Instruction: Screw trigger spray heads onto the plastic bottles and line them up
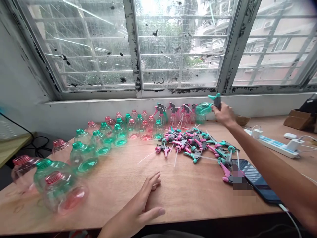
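My right hand is stretched out toward the back of the table, its fingers wrapped round the trigger head of a green spray bottle. The bottle is tilted on its side, its clear green body pointing left. Nearer to me, my left hand rests at the table's front with fingers apart, holding nothing. Beyond it lies a heap of loose pink, green and grey trigger spray heads with thin tubes. Several assembled spray bottles stand upright by the wall, left of my right hand.
Open-necked green bottles and pink bottles stand in rows along the left of the wooden table. At right are a phone with a cable, a power strip with plugs and a cardboard box. Windows line the back wall.
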The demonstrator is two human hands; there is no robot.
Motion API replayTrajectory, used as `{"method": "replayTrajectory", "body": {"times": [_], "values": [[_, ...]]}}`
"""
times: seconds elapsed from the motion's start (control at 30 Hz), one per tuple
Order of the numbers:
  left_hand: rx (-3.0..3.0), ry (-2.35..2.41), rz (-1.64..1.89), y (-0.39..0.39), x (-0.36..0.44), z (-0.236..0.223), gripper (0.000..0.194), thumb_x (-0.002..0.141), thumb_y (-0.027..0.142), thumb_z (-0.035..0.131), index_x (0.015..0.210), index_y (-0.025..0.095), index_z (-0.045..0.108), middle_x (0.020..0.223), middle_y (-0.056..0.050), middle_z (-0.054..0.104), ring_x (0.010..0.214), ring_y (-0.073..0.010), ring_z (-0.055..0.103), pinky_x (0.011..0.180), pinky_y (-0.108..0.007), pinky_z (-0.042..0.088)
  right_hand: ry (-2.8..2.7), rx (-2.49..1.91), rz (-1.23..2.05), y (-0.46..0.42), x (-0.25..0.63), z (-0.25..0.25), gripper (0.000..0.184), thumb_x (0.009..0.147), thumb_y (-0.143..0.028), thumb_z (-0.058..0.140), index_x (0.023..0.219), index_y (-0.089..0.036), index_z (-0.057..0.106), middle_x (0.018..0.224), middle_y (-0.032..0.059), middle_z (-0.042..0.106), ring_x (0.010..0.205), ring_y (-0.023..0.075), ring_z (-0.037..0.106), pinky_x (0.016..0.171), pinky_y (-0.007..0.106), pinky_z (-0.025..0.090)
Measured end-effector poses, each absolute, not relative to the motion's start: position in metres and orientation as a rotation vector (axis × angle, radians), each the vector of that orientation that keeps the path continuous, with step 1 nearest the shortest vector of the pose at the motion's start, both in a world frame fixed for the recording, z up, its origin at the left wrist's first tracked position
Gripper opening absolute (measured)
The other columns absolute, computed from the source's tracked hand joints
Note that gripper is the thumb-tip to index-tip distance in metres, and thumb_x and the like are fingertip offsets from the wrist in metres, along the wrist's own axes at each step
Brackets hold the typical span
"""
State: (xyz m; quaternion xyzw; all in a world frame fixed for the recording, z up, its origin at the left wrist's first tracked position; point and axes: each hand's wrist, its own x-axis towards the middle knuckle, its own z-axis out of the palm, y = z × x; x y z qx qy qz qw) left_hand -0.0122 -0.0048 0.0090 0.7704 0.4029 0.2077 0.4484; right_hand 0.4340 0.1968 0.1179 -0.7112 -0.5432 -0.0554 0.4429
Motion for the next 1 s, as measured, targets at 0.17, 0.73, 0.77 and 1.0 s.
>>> {"method": "replayTrajectory", "body": {"times": [0.17,0.73,0.77,1.0], "values": [[2.027,1.034,0.441,-0.003,-0.012,0.008,0.073,0.097,0.035,0.065,0.159,0.038,0.027,0.173,-0.003,0.015,0.158,-0.0313,0.019,0.129,-0.051,0.021,-1.385,-2.013,-0.195,0.24,0.428,0.094,0.033,0.103,-0.041,0.058,0.124,-0.016,0.064,0.115,0.0128,0.073,0.102,0.0289,0.071,0.089,0.046,0.055],[2.089,1.033,0.43,-0.001,-0.011,0.01,0.066,0.096,0.039,0.067,0.155,0.037,0.039,0.172,-0.003,0.02,0.157,-0.0333,0.023,0.126,-0.048,0.028,-1.441,-2.202,-0.248,0.278,0.422,0.082,0.031,0.101,-0.034,0.065,0.128,-0.018,0.063,0.127,0.0098,0.067,0.104,0.026,0.07,0.089,0.047,0.059],[2.091,1.035,0.422,-0.001,-0.011,0.01,0.067,0.096,0.039,0.067,0.156,0.037,0.038,0.173,-0.003,0.019,0.157,-0.0328,0.023,0.127,-0.048,0.028,-1.434,-2.211,-0.239,0.281,0.423,0.081,0.031,0.101,-0.034,0.065,0.128,-0.018,0.063,0.128,0.0098,0.067,0.105,0.0261,0.07,0.089,0.047,0.06],[2.077,1.044,0.414,-0.001,-0.009,0.013,0.066,0.095,0.037,0.068,0.154,0.038,0.04,0.172,-0.002,0.022,0.156,-0.0308,0.026,0.126,-0.045,0.029,-1.432,-2.26,-0.224,0.305,0.422,0.082,0.031,0.1,-0.032,0.066,0.128,-0.018,0.063,0.129,0.0099,0.066,0.107,0.0267,0.069,0.09,0.047,0.059]]}}
